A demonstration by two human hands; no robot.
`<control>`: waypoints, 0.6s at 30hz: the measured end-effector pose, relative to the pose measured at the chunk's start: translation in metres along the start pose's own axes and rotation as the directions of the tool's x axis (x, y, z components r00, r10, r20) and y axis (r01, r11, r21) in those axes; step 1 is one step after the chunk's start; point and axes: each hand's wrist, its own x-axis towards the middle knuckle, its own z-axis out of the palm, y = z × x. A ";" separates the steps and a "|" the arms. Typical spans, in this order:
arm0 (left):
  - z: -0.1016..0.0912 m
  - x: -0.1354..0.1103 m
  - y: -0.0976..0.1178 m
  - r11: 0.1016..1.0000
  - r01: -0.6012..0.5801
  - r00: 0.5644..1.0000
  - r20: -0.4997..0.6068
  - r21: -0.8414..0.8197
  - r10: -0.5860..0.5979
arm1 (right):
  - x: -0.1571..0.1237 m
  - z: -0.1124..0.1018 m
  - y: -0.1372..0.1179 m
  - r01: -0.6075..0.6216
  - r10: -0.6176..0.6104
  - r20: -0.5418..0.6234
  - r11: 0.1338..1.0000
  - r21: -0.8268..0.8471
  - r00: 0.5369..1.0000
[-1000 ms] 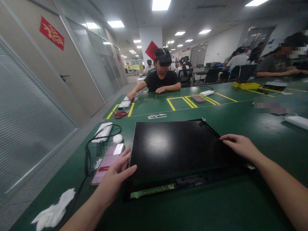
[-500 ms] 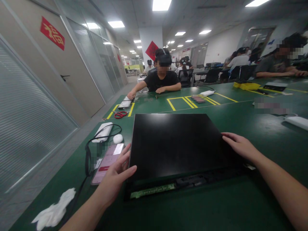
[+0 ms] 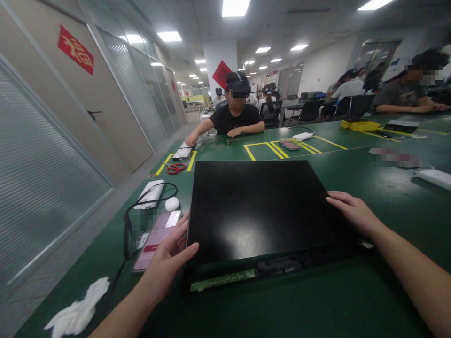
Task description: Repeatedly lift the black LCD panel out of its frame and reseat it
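A flat black display panel lies between my hands, with a bright ceiling reflection in its near half. My left hand holds its left edge, thumb over the top face near the front corner and fingers along the side. On the right edge, my right hand has its fingers against the side; the fingertips below are hidden. Under the panel's front edge a black frame shows, along with a narrow green circuit board. How much of the panel rests on the frame is hidden.
Left of the panel lie a phone, a white round-edged case, a white power bank with a black cable, and crumpled tissue. Red scissors lie farther back. A co-worker sits across the green table.
The panel's far edge has risen a little and looks wider, and a light reflection has appeared on its near half. Both hands keep their places at its sides.
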 end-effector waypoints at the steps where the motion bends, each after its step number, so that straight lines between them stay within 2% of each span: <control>1: -0.001 0.000 -0.001 1.000 0.002 1.000 -0.012 0.006 -0.002 | -0.001 -0.001 -0.003 -0.010 0.010 -0.008 0.999 0.035 1.000; 4: -0.003 0.001 -0.003 1.000 0.014 1.000 -0.023 0.024 -0.014 | -0.006 -0.008 -0.013 -0.118 0.118 0.014 0.973 0.197 0.993; 7: -0.004 0.001 -0.004 0.999 0.020 1.000 -0.017 0.042 -0.020 | -0.012 -0.019 -0.018 -0.261 0.212 0.162 0.873 0.411 0.964; 10: -0.003 0.001 -0.004 0.998 0.016 1.000 -0.017 0.059 -0.015 | -0.015 -0.028 -0.018 -0.353 0.254 0.265 0.815 0.459 0.930; 14: 0.000 0.000 -0.002 0.998 0.007 1.000 -0.023 0.060 -0.006 | -0.017 -0.030 -0.017 -0.336 0.224 0.281 0.821 0.462 0.933; 18: -0.001 -0.001 -0.002 0.993 -0.035 0.999 -0.013 0.109 0.037 | -0.019 -0.029 -0.023 -0.262 0.200 0.171 0.782 0.566 0.965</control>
